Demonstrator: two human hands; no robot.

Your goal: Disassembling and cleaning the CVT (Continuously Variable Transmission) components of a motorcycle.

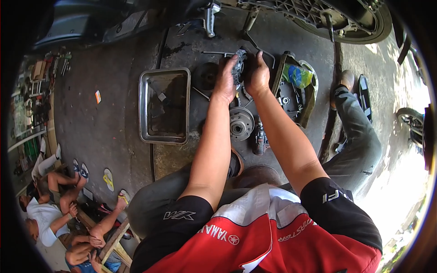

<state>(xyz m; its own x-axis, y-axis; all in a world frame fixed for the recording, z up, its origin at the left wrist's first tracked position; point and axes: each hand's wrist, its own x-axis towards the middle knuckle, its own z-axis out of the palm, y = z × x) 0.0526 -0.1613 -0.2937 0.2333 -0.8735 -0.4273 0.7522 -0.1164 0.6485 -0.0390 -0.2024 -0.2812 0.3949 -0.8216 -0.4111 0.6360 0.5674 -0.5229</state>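
Out in front of me, both arms reach to a grey cast-metal engine part (238, 68). My left hand (225, 82) grips its left side, with the thumb along the top. On the other side my right hand (257, 78) is closed against it, its fingers mostly hidden behind the palm. The part's exact kind cannot be made out. Just below the hands, a round metal disc with holes (241, 123) lies on the floor. A power driver (260, 140) lies to its right. A dark round part (204, 76) sits left of my left hand, near a T-handle wrench (213, 53).
A rectangular metal tray (142, 107) stands at left. At right, a cut-open container (313, 98) holds small parts and a blue-yellow packet (298, 76). A motorcycle wheel (380, 27) and engine underside hang over the far edge. Seated people (50, 218) are at lower left.
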